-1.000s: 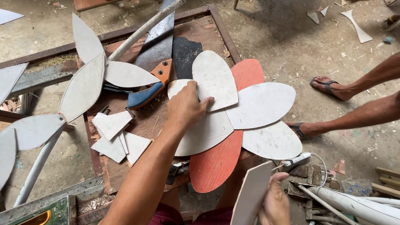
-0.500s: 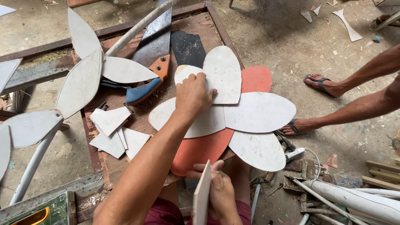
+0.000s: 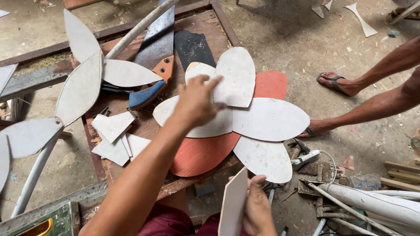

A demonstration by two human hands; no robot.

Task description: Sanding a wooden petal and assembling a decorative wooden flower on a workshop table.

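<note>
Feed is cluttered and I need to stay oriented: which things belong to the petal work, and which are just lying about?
In hand:
left hand on white petal-shaped boards
red round board beneath
right hand holding white petal piece

Lying about:
handsaw with orange-and-blue handle
white offcuts
white leaf-shaped boards on pole

Five white petals [image 3: 270, 119], one handsaw [image 3: 154, 57]

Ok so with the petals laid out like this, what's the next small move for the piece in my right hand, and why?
Probably lay the held petal into the open lower-left gap on the red disc. The left hand steadies the white petals, and that side shows bare red.
</note>
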